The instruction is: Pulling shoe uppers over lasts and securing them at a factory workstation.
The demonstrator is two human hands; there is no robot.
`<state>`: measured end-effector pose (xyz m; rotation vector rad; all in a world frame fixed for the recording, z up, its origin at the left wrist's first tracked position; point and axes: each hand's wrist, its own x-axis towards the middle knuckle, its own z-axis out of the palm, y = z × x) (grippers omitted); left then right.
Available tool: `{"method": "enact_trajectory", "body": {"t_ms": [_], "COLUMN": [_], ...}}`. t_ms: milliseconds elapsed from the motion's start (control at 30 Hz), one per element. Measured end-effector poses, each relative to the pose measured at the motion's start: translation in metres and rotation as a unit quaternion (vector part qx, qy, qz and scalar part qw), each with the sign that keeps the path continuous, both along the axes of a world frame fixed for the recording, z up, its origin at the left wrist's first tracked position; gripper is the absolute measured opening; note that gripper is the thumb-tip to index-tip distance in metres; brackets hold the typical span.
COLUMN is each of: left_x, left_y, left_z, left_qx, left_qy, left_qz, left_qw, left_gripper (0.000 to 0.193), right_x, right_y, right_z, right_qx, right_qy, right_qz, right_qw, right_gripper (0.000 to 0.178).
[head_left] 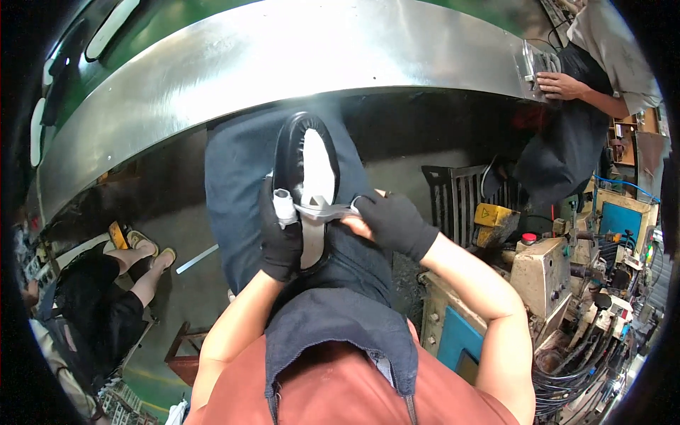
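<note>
So from my end I've got one shoe (320,166) lying lengthwise on the lap (237,177), toe outward, with the left hand (278,237) nearer, gripping its left side, and the right hand (393,223) just off its right, pinching one pale strip (324,211) across it, two hands total.

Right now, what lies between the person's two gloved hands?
In the head view, a pale strip runs between the left hand and the right hand, crossing over the black-and-white shoe.

Head-worn fisheye, close above hands (398,223), facing down
</note>
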<state>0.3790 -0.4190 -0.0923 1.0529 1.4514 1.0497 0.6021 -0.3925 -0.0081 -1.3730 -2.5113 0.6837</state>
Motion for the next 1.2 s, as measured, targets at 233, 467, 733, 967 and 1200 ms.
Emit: {"method": "enact_trajectory", "body": {"t_ms": [233,467,733,967,1200], "left_x": [0.002,-0.044,-0.038,-0.003,-0.03], "left_y": [0.014,0.023,0.041,0.026,0.024], "left_z": [0.014,0.042,0.037,0.045,0.033], "left_qx": [0.145,-0.229,-0.306,-0.071,-0.023], "left_qy": [0.096,-0.399,-0.362,0.155,-0.074], "left_qz": [-0.046,-0.126,-0.093,-0.077,-0.207], "left_qw": [0.984,0.879,0.876,0.982,0.975], "left_gripper": [0.065,0.061,0.063,0.062,0.09], "right_x": [0.017,-0.054,-0.019,0.018,-0.036], "right_y": [0.011,-0.02,-0.028,-0.018,0.021], "right_z": [0.077,0.069,0.014,0.048,0.088], "right_qx": [-0.132,-0.2,-0.088,-0.236,0.03], "right_qy": [-0.17,0.12,0.063,0.001,0.179], "right_qz": [0.089,0.14,0.077,0.048,0.227], "right_qw": [0.972,0.962,0.991,0.971,0.957], "right_gripper": [0.043,0.04,0.042,0.035,0.042]}}
